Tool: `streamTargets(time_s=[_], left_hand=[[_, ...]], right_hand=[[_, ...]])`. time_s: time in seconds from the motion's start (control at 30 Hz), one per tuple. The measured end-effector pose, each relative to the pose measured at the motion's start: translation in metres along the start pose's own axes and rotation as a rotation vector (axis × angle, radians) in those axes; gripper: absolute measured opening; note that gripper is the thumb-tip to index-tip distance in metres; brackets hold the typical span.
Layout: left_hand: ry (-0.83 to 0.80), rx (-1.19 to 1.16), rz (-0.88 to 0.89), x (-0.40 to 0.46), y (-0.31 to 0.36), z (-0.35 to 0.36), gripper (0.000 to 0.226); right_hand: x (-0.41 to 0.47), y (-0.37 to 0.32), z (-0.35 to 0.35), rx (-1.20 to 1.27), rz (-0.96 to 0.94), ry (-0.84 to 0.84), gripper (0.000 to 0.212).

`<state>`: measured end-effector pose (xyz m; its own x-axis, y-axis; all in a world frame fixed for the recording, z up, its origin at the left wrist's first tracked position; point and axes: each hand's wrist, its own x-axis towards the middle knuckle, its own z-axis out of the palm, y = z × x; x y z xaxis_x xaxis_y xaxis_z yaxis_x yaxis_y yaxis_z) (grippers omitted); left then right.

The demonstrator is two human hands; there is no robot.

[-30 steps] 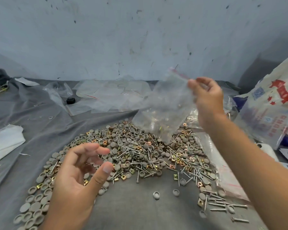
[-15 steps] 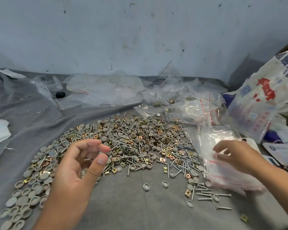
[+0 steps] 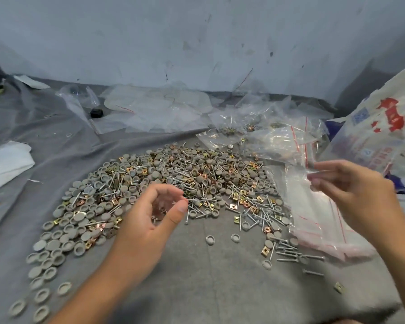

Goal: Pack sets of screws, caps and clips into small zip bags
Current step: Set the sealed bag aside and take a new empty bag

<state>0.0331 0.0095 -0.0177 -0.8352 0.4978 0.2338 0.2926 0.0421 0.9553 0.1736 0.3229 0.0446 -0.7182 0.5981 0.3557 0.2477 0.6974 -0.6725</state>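
A wide pile of grey caps, silver screws and brass clips (image 3: 173, 174) lies on the grey cloth (image 3: 197, 281). My left hand (image 3: 147, 225) hovers over the pile's near edge, fingers curled into a cup around a few small parts. My right hand (image 3: 353, 192) is raised at the right and pinches the top of a clear zip bag (image 3: 295, 190) between thumb and fingers. The bag hangs above a stack of empty red-striped zip bags (image 3: 320, 232).
Filled zip bags (image 3: 274, 141) lie behind the pile at the right. A large printed sack (image 3: 384, 127) stands at the far right. Clear plastic sheets (image 3: 159, 108) and a small black object (image 3: 96, 112) lie by the wall. White material (image 3: 5, 162) lies at the left.
My right hand dropped a filled bag onto the heap at the back, came down to the empty bags and now lifts one. My left hand stayed cupped over the pile.
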Motion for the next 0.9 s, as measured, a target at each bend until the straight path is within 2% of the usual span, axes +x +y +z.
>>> streamTargets(time_s=[0.07,0.13,0.2,0.3,0.4,0.5,0.6,0.7,0.8,0.9], left_hand=[[-0.07,0.047,-0.001,-0.004,0.005,0.012,0.028],[-0.147,0.071,0.018,-0.012,0.009,0.026,0.027],[-0.178,0.065,0.009,-0.02,0.009,0.034,0.035],[-0.128,0.068,-0.059,-0.023,0.007,0.032,0.044],[-0.059,0.016,-0.116,-0.016,0.003,0.02,0.019],[0.012,0.061,-0.11,-0.01,0.001,0.011,0.014],[0.004,0.165,-0.073,-0.01,0.003,0.01,0.015],[0.055,0.238,-0.07,-0.015,0.001,0.013,0.033],[0.158,0.522,0.117,-0.018,-0.001,0.013,0.042],[0.227,0.592,0.268,-0.018,0.0,0.01,0.028]], right_hand=[[-0.009,-0.045,0.023,0.357,-0.035,-0.001,0.029],[-0.02,-0.084,0.06,0.562,-0.065,-0.091,0.031],[-0.033,-0.107,0.1,0.615,-0.085,-0.19,0.03],[-0.044,-0.112,0.135,0.697,-0.018,-0.276,0.029],[-0.043,-0.1,0.14,0.86,0.081,-0.335,0.038],[-0.046,-0.093,0.141,0.881,0.12,-0.404,0.04],[-0.05,-0.096,0.144,0.877,0.16,-0.433,0.036],[-0.051,-0.1,0.146,0.872,0.205,-0.369,0.029],[-0.052,-0.101,0.148,0.882,0.198,-0.323,0.024],[-0.054,-0.104,0.148,0.893,0.183,-0.314,0.019]])
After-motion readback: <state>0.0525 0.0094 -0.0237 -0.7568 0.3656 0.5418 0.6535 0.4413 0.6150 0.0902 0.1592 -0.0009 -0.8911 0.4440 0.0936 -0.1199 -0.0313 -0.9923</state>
